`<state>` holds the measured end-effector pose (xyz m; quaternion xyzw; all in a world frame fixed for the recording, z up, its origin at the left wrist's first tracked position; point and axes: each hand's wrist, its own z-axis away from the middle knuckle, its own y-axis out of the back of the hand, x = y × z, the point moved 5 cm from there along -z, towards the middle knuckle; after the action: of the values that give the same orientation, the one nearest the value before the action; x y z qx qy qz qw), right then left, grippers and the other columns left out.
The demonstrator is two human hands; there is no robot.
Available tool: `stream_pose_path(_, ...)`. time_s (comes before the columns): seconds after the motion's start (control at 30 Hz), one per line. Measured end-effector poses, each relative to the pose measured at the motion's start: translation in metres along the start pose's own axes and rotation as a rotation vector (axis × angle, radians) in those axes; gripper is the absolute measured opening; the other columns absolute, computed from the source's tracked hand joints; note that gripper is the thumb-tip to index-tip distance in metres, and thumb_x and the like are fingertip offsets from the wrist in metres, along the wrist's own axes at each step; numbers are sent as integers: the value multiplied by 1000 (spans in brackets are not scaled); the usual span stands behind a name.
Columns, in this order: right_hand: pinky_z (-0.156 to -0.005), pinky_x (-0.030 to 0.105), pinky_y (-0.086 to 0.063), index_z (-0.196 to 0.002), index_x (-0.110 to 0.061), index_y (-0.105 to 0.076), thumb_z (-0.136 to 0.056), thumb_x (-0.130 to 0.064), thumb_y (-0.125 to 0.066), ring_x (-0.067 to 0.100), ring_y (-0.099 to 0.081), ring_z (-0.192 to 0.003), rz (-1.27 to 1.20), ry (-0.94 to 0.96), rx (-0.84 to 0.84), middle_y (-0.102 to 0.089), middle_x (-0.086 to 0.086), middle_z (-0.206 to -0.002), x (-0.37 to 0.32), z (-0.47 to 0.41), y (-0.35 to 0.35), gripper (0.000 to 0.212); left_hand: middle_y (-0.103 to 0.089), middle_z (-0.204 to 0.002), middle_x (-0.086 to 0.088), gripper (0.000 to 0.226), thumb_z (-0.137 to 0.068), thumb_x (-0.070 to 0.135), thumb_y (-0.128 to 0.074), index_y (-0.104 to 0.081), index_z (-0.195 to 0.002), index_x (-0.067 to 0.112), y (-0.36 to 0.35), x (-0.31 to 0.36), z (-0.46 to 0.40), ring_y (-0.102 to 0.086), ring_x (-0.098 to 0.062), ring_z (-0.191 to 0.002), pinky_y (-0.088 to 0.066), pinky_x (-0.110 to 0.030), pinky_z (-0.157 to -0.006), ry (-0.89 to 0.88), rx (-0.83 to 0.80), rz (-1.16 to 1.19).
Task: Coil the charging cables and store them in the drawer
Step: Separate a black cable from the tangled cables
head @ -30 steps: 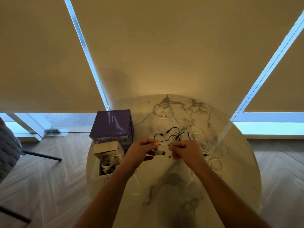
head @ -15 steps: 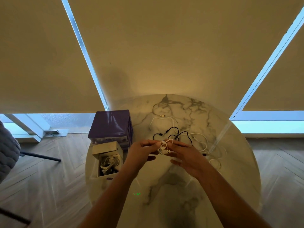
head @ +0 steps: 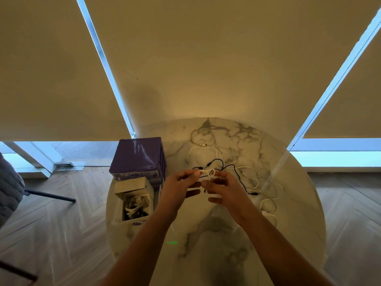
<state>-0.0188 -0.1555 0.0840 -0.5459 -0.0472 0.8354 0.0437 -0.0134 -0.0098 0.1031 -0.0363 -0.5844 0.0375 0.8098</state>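
Above the round marble table (head: 216, 254), my left hand (head: 181, 186) and my right hand (head: 224, 188) both pinch a small white cable (head: 207, 174) looped between them. A black cable (head: 228, 168) lies just behind the hands. More white cables (head: 266, 201) trail to the right of my right hand, and another white cable (head: 203, 150) lies farther back. At the table's left, the purple drawer unit (head: 138, 157) has one drawer (head: 136, 205) pulled out with coiled cables inside.
The table stands against closed beige roller blinds (head: 206, 58). A grey padded chair (head: 10, 193) sits at the far left on the herringbone wood floor (head: 51, 234).
The white cable went from stretched short between my hands to a small loop held above them. Both hands stayed in nearly the same place.
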Motion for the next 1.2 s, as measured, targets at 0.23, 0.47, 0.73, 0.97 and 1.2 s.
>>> stream_pose_path(0.23,-65,31,-53,-115,-4,-57,-75,-12,-79,20,-63,-66,-106,-107,-112,-69,10,-78,4,3,-5,46,-73,-92,-1,15,-92,24,-61,-74,-98,21,-2,4,-1,-69,-12,-87,-54,-23,-71,-22,19,-8)
stream_pose_path(0.47,-65,27,-51,-102,-12,-68,-76,-17,-78,13,-61,-64,216,-77,-263,-66,6,-81,12,9,-8,28,-71,-96,1,10,-90,27,-63,-71,-96,24,4,9,-4,-65,-12,-91,-48,-22,-70,-68,136,-47)
stream_pose_path(0.73,-60,25,-48,-99,-15,-68,-80,-14,-75,12,-55,-57,262,-10,-224,-60,2,-68,9,9,-1,20,-68,-100,3,21,-98,18,-48,-57,-117,20,1,4,-4,-64,-14,-99,-51,-22,-70,-85,14,-149)
stream_pose_path(0.97,-58,25,-48,-100,-11,-68,-90,-24,-63,10,-55,-54,190,75,-29,-61,3,-69,1,5,6,17,-67,-106,-7,16,-96,17,-53,-61,-110,16,-5,3,0,-65,-16,-96,-55,-19,-63,-49,-56,-130)
stream_pose_path(1.2,-55,12,-46,-95,-22,-68,-90,-28,-63,-2,-56,-52,512,275,91,-65,-6,-75,-11,8,3,9,-69,-100,-3,19,-93,31,-58,-63,-104,16,-3,3,-1,-68,-13,-88,-58,-25,-65,-87,0,-208)
